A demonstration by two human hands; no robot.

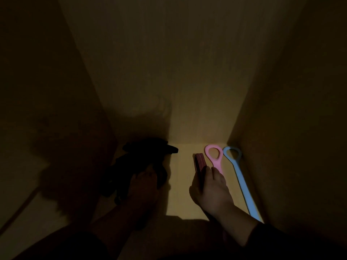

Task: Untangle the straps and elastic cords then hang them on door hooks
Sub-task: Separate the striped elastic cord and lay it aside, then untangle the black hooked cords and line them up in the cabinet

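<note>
Dim yellow cabinet floor (184, 184), boxed by back panel and two side walls. Blue strap (242, 182) lies along right wall; pink strap (216, 158) just left of it. Right hand (212, 188) grips ribbed red-black band (200, 164), fingers touching pink strap. Left hand (144, 184) grasps dark tangled cords (142, 158), far left of blue strap. Bare floor strip between hands.

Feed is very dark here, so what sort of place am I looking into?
Probably inside a wooden cupboard or wardrobe: plain panel walls closing in a yellowish floor, with a dark strap tangle stowed there.
</note>
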